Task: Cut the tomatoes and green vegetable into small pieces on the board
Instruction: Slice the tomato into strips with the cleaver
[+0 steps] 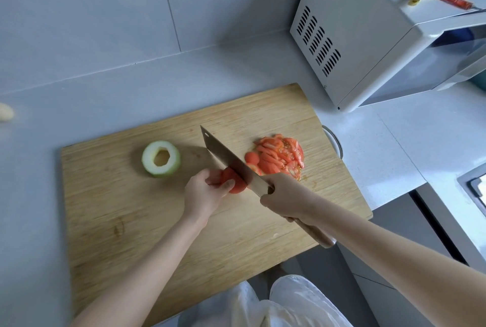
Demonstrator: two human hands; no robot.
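A wooden cutting board [126,216] lies on the grey counter. My left hand [203,192] holds a red tomato piece [236,186] down near the board's middle. My right hand [284,196] grips the wooden handle of a cleaver [231,162], whose blade rests against the tomato's right side. A pile of cut tomato pieces [280,157] lies to the right of the blade. A hollowed ring of pale green vegetable [161,158] stands on the board to the left.
A white microwave [368,37] stands at the back right, with a red-handled tool [451,0] on top. A glass rim [335,139] shows at the board's right edge. A stove corner [473,189] is at far right. The tiled wall [105,10] is behind.
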